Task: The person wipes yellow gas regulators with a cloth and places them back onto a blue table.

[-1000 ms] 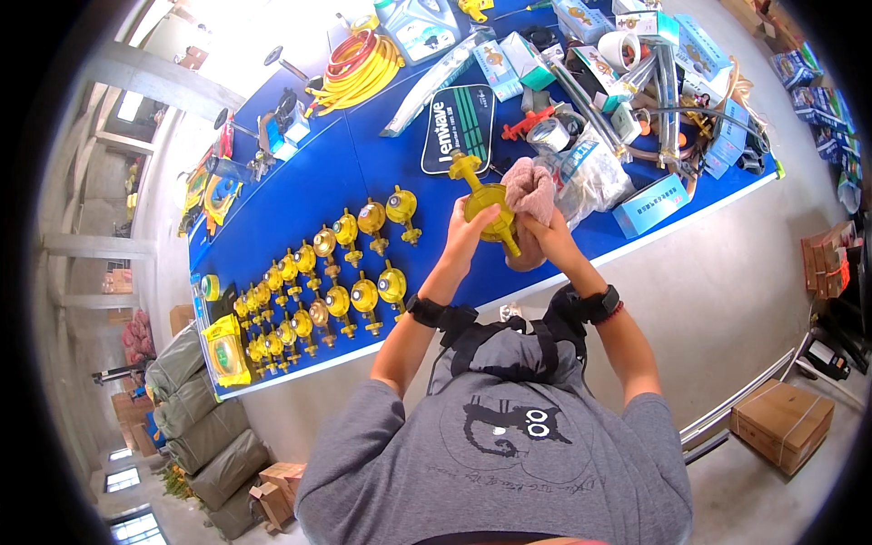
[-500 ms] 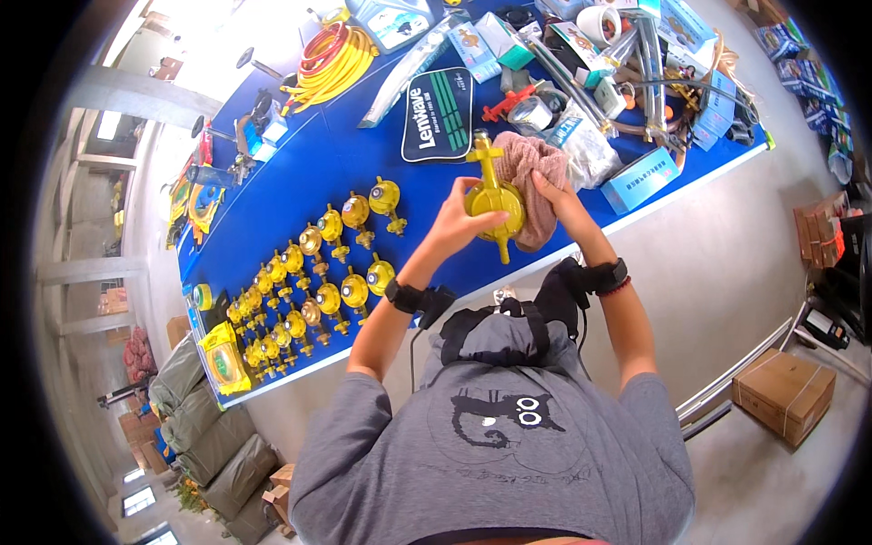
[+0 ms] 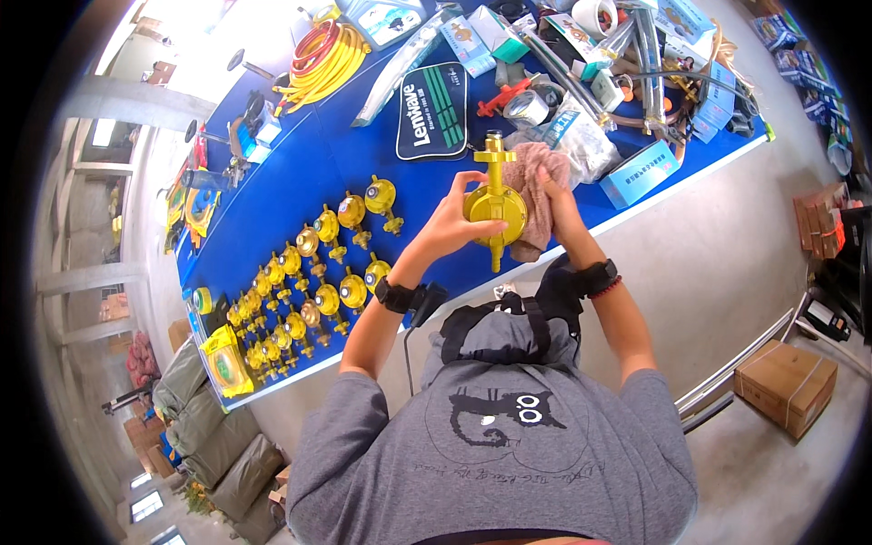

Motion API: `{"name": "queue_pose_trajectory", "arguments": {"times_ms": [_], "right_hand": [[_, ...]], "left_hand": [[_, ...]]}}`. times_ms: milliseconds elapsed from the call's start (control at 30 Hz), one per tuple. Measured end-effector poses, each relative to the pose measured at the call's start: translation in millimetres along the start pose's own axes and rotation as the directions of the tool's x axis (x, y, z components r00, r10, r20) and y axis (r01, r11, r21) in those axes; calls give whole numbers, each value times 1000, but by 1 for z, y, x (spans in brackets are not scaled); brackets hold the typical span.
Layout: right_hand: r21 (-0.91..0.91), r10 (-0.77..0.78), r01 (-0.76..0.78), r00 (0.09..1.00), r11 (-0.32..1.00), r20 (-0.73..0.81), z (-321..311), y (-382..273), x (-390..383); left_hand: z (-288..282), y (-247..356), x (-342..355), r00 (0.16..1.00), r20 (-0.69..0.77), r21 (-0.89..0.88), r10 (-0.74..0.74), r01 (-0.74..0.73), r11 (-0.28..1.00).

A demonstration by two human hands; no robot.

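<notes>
My left hand [image 3: 450,222] is closed round a yellow gas regulator [image 3: 499,209], its thumb across the round body and the threaded end pointing away from me, above the blue table [image 3: 327,154]. A crumpled pink cloth [image 3: 531,222] is in my right hand [image 3: 561,204], pressed against the regulator's right side; some right fingers are hidden in the cloth. More yellow and brass regulators [image 3: 352,211] lie in two rows on the table to the left. A dark case with green stripes [image 3: 432,113] lies just beyond my hands.
Coiled red and yellow hoses [image 3: 318,68] lie at the far left. Several boxes [image 3: 640,177], tubes, tape rolls and a plastic bag [image 3: 590,154] crowd the table's right. A cardboard box [image 3: 786,391] is on the floor at right, green sacks [image 3: 209,436] at lower left.
The regulator has turned from tilted to upright in the picture. The cloth and my right hand have shifted up along its right side. The whole view has shifted slightly.
</notes>
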State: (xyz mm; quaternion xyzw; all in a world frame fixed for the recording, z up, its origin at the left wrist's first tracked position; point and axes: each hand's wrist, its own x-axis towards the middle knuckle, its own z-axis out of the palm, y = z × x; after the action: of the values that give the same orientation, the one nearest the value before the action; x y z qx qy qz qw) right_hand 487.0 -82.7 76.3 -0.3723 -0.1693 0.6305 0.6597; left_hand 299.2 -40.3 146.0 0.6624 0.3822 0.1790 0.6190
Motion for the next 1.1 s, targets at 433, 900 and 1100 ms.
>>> {"name": "queue_pose_trajectory", "arguments": {"times_ms": [433, 900, 1100], "right_hand": [[-407, 108, -28, 978, 913, 176, 22, -44, 9], [-302, 48, 29, 969, 953, 243, 12, -31, 3], [-276, -178, 185, 983, 943, 53, 3, -16, -3]], "left_hand": [[-8, 16, -7, 985, 116, 665, 131, -175, 726], [-5, -25, -14, 927, 371, -157, -61, 127, 979], [7, -24, -9, 914, 406, -466, 18, 190, 864]]}}
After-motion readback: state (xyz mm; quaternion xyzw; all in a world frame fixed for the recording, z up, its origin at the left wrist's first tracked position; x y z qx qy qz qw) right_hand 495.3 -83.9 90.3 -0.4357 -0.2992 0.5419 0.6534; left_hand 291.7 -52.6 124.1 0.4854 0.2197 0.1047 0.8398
